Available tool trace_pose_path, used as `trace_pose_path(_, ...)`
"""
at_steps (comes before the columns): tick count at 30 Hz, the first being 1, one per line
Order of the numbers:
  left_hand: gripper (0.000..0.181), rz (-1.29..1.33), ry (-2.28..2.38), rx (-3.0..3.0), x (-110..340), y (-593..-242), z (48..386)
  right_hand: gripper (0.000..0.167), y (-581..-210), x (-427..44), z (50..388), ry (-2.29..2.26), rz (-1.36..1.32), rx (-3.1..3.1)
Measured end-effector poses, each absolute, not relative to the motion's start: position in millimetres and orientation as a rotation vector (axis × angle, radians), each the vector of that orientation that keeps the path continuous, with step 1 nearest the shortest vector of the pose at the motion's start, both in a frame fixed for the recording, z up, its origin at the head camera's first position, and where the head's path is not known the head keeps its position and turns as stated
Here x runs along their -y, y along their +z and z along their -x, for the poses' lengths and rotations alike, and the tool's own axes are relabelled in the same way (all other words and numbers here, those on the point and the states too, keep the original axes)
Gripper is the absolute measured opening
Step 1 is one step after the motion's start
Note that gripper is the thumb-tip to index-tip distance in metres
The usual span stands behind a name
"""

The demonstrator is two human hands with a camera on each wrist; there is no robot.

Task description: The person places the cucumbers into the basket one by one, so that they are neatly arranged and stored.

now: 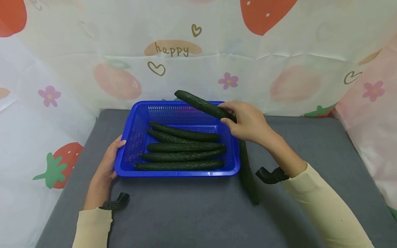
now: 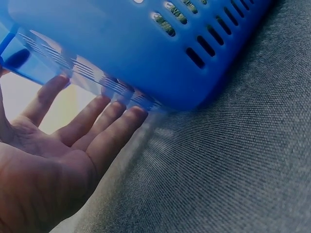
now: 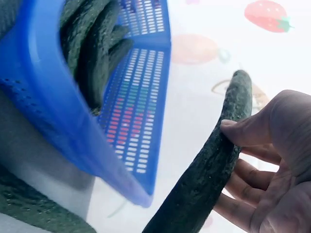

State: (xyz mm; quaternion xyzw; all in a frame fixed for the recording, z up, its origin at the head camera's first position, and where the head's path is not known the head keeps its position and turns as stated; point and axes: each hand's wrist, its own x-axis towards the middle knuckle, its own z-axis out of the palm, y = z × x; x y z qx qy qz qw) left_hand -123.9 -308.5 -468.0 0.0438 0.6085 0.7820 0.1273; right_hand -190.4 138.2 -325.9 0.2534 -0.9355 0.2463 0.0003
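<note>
In the head view, a blue plastic basket (image 1: 178, 173) holds several dark green cucumbers (image 1: 186, 147) lying side by side. My left hand (image 1: 109, 159) holds the basket's left side, thumb over the rim; in the left wrist view its fingertips (image 2: 136, 111) touch the slotted outer wall. Above the basket's right rear part, my right hand (image 1: 248, 120) grips a cucumber (image 1: 198, 102) between thumb and fingers, its free end pointing up and left. The right wrist view shows this cucumber (image 3: 199, 179) apart from the basket wall.
Another cucumber (image 1: 248, 175) lies on the grey cloth-covered table (image 1: 186, 213), just right of the basket and below my right hand. A printed curtain (image 1: 192, 75) hangs behind the table and along its sides.
</note>
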Motion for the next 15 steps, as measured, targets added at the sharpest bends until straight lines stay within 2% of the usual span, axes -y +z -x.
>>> trace_pose_path(15, 0.037, -0.174, 2.319, -1.701, 308, -468, 125, 0.041, -319, -99, 209, 0.791, -0.956, 2.987)
